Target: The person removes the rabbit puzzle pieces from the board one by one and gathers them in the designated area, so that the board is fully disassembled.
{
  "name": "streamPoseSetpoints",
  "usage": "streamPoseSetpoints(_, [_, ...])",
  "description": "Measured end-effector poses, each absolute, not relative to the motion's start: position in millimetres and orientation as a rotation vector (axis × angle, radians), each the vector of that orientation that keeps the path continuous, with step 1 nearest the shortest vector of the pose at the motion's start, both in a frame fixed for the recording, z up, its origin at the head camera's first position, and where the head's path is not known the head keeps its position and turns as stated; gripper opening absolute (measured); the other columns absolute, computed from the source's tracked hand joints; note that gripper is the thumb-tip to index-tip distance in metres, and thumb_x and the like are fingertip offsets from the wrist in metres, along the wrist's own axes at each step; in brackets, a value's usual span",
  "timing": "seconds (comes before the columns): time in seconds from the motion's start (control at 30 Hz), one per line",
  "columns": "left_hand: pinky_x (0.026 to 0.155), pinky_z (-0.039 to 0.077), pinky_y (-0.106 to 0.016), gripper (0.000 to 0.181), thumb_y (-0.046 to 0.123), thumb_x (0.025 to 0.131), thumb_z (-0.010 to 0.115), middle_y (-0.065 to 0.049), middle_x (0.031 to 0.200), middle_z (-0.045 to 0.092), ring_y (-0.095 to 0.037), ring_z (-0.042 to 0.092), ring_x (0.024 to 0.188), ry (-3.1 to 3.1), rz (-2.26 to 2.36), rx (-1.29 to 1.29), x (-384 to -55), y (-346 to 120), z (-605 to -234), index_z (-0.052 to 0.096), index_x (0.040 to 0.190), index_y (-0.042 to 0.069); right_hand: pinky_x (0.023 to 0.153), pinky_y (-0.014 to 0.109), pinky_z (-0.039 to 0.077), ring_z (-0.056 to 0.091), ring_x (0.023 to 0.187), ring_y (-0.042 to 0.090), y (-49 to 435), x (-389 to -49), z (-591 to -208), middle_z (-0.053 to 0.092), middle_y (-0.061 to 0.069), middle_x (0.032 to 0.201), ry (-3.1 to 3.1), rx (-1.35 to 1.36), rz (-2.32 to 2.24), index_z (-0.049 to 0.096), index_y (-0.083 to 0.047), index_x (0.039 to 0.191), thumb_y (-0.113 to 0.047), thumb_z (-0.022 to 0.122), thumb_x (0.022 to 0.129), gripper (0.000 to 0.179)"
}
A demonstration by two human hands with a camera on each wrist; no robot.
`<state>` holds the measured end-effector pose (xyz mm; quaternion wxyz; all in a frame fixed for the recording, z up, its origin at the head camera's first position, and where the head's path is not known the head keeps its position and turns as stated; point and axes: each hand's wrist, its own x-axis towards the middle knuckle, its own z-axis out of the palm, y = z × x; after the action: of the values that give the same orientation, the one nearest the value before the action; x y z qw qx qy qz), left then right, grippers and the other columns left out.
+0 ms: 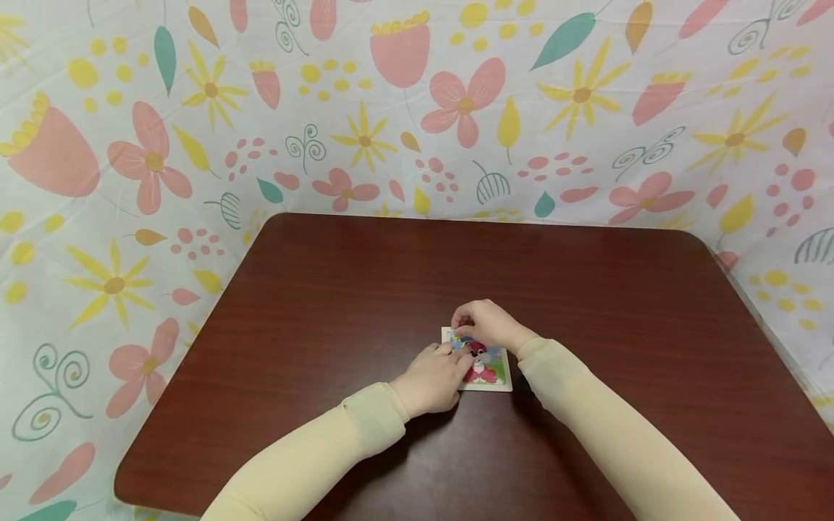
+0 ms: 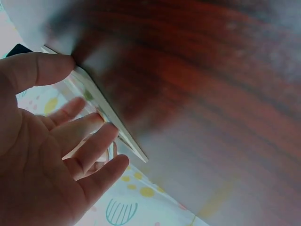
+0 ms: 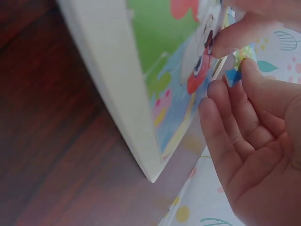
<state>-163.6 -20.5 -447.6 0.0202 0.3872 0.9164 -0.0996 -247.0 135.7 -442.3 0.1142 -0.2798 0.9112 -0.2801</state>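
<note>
Two-handed: pinching small blue piece (image 3: 232, 77) in right hand (image 1: 487, 323), resting left hand (image 1: 431, 380) loosely, ungripping, on puzzle board (image 1: 489, 387) | lying flat on table (image 1: 358, 268), beneath both | probably light, stiff, slide-prone; hold piece by edges, steady board at rim

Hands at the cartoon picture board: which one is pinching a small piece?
The right hand: it pinches a small, partly blue piece, whereas the left hand rests on the cartoon picture board.
</note>
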Motion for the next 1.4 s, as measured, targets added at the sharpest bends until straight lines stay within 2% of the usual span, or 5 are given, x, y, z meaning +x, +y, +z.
streamPoseSetpoints(0.17, [0.091,0.043,-0.028,0.058,0.037,0.090,0.057,0.005,0.145,0.043,-0.014,0.048,0.110,2.845,-0.388,1.245,-160,-23,-448,0.039,0.144,0.027,0.072,0.032,0.049,0.059,0.072,0.009,135,-247,-444,0.067,-0.003,0.080,2.685,-0.828,-0.801,0.067,-0.010,0.083,-0.011,0.069,0.085,0.003])
streamPoseSetpoints(0.53, [0.086,0.044,-0.027,0.056,0.034,0.090,0.054,0.003,0.145,0.043,-0.016,0.048,0.110,2.861,-0.372,1.254,-156,-20,-452,0.040,0.145,0.026,0.070,0.030,0.050,0.058,0.071,0.008,140,-247,-442,0.067,-0.004,0.083,2.672,-0.772,-0.850,0.071,-0.013,0.088,-0.013,0.065,0.089,0.005])
streamPoseSetpoints(0.8, [0.085,0.045,-0.027,0.052,0.045,0.094,0.053,0.004,0.144,0.046,-0.016,0.049,0.108,2.881,-0.308,1.223,-155,-23,-451,0.044,0.142,0.027,0.070,0.034,0.051,0.063,0.077,0.014,175,-249,-422,0.071,0.002,0.087,2.791,-0.678,-0.871,0.073,-0.008,0.092,-0.014,0.066,0.089,0.010])
streamPoseSetpoints(1.1, [0.086,0.046,-0.031,0.047,0.036,0.096,0.052,0.001,0.144,0.047,-0.018,0.050,0.108,2.902,-0.167,1.191,-162,-38,-454,0.046,0.141,0.026,0.065,0.032,0.047,0.056,0.070,0.013,234,-242,-418,0.069,-0.001,0.081,2.772,-0.559,-0.691,0.074,-0.011,0.083,-0.009,0.068,0.085,0.006])
streamPoseSetpoints(1.4, [0.081,0.046,-0.029,0.049,0.036,0.095,0.055,0.001,0.143,0.048,-0.018,0.050,0.104,2.920,-0.197,1.188,-162,-43,-456,0.045,0.142,0.026,0.065,0.032,0.045,0.053,0.066,0.011,242,-240,-434,0.068,-0.004,0.076,2.773,-0.535,-0.591,0.074,-0.014,0.074,-0.009,0.074,0.079,0.007])
